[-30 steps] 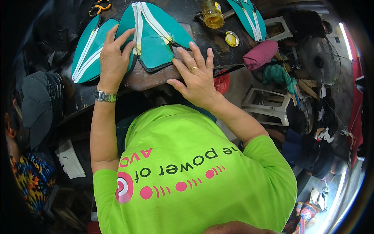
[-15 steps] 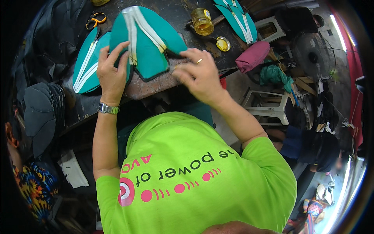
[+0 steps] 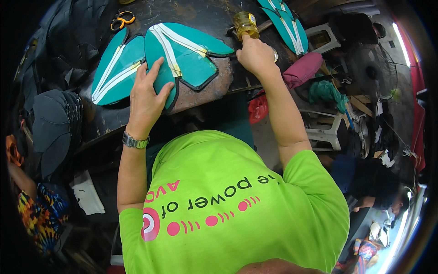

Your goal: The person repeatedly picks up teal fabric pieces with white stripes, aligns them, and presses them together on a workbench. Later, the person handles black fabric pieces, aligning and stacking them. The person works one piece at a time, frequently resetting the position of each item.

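Fingers apart, the left hand [image 3: 148, 98] rests on the green panel's [image 3: 189, 60] near left edge; just off its right tip, the right hand [image 3: 258, 57] points one finger into the jar [image 3: 244, 21], its grip unclear. Scissors [image 3: 122, 21] lie beyond the panel's left.

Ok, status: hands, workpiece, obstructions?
Left hand open on curved white-striped teal panel. Right hand at mouth of transparent yellow jar, partly hiding round lid.

Teal panel [image 3: 192, 65] with white strips [image 3: 165, 48], amber jar [image 3: 245, 25], pink pouch [image 3: 302, 70], lime-green shirt [image 3: 228, 157]
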Demonstrator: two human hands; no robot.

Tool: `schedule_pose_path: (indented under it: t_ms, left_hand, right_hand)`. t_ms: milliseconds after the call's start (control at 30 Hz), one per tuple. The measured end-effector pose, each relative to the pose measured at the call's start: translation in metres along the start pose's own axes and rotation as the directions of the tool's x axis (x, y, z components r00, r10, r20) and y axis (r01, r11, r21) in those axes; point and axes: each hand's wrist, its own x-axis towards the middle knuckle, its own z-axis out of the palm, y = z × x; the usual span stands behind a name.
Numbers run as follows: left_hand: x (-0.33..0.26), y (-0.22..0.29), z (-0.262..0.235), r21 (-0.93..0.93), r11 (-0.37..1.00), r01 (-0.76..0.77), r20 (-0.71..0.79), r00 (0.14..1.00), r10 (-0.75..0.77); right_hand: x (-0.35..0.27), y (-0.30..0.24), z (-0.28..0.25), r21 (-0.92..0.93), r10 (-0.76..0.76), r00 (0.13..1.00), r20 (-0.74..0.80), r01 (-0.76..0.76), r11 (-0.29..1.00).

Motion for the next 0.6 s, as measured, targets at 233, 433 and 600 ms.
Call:
schedule_pose_path:
  t_ms: [233, 433, 600]
  left_hand:
    - [0.0, 0.01, 0.004, -0.009, 0.997, 0.079, -0.014, 0.997, -0.079]
    - [0.004, 0.011, -0.007, -0.065, 0.996, 0.06, 0.034, 0.998, -0.058]
    - [0.002, 0.015, -0.011, -0.235, 0.972, 0.026, -0.088, 0.995, -0.048]
  right_hand:
    - [-0.034, -0.007, -0.02, -0.069, -0.142, 0.959, -0.247, 0.129, 0.989]
    - [-0.066, -0.024, -0.032, 0.478, -0.267, 0.83, -0.49, 0.512, 0.713]
    - [-0.086, -0.041, -0.005, 0.752, -0.189, 0.881, -0.434, 0.469, 0.464]
